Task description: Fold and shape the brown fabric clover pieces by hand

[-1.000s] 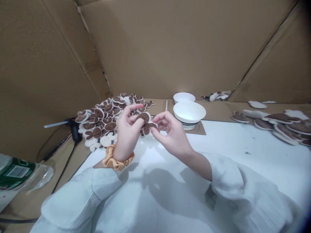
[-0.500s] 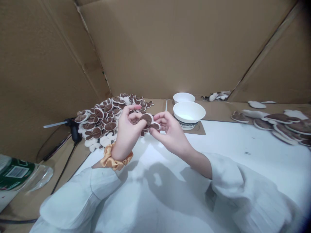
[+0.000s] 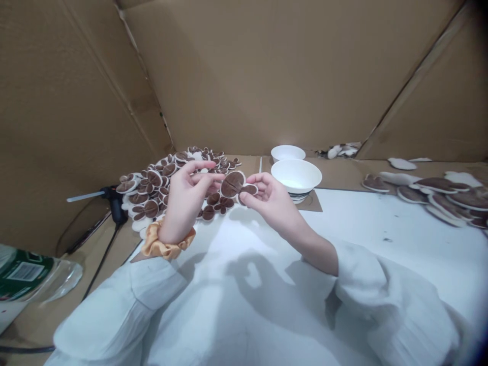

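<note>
Pinched at its small lobes between the thumb and fingers of my right hand point(image 3: 270, 201) is a brown fabric piece with a white edge point(image 3: 233, 184). It has one large round lobe and smaller ones, like a rabbit's head with ears, and its brown face shows. My left hand point(image 3: 188, 195) is just left of the round lobe, fingers stretched out and apart; whether a fingertip still brushes the edge I cannot tell. Behind and below this hand spreads a heap of similar brown and white pieces point(image 3: 150, 208).
Two white bowls point(image 3: 296, 175) stand beyond my right hand, the nearer on a stack. Larger brown and white pieces point(image 3: 438, 185) lie at the right. On the left are a black glue gun point(image 3: 117, 206) with its cord and a green-labelled bottle point(image 3: 28, 272). Cardboard walls point(image 3: 267, 76) enclose the table.
My left hand has loosened from the fabric piece and drawn back to the left. My right hand has shifted slightly right with the piece, whose large lobe is now uncovered.
</note>
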### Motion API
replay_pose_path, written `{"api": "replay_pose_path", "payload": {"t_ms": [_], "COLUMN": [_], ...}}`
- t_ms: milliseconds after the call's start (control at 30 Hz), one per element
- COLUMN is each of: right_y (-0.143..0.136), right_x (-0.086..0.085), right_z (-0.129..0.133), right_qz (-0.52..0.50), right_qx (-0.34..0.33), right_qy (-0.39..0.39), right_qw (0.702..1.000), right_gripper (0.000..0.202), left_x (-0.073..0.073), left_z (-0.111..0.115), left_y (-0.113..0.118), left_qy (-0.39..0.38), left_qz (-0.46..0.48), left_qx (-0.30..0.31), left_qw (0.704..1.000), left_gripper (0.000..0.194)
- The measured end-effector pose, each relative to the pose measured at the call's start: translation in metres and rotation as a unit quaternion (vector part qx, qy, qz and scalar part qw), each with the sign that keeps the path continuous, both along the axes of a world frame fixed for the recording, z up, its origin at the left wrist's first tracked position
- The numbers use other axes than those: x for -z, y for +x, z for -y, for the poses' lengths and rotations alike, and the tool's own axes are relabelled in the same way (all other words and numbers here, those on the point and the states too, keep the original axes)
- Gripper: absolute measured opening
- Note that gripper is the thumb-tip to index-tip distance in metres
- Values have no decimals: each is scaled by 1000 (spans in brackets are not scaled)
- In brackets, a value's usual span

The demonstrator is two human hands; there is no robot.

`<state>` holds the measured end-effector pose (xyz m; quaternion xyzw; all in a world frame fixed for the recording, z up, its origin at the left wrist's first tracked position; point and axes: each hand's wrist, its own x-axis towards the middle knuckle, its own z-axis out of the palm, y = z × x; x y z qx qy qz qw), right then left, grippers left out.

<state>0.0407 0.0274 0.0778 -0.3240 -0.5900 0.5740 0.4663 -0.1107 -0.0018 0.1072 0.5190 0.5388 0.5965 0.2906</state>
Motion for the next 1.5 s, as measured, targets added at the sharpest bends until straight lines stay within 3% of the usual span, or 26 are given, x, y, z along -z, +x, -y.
{"api": "replay_pose_path", "payload": {"t_ms": [267, 533, 867, 1133, 1333, 1500], "right_y": [1, 1, -3, -4, 2, 3], "right_x": [0, 0, -1, -2, -1, 0], "right_z": [-5, -4, 0, 0, -6, -8], "right_qz": [0, 18, 28, 16, -2, 0], "right_qx": [-32, -68, -63, -55, -31, -33], "right_qy": [-26, -32, 7, 1, -18, -16], "right_qw": [999, 997, 998, 998, 999, 999], "right_gripper": [22, 21, 20, 20, 18, 18], "left_x": [-13, -6, -1, 6, -2, -8], "left_z": [8, 5, 5, -1, -1, 2], "left_y": [-6, -1, 11, 4, -3, -2], "left_qy": [-56, -81, -108, -40, -56, -78], "left_qz": [-91, -106, 14, -9, -23, -28], "left_qx": [86, 139, 77, 2, 69, 114], "left_qw": [991, 981, 991, 999, 996, 990], "left_gripper": [21, 41, 46, 35, 27, 39]}}
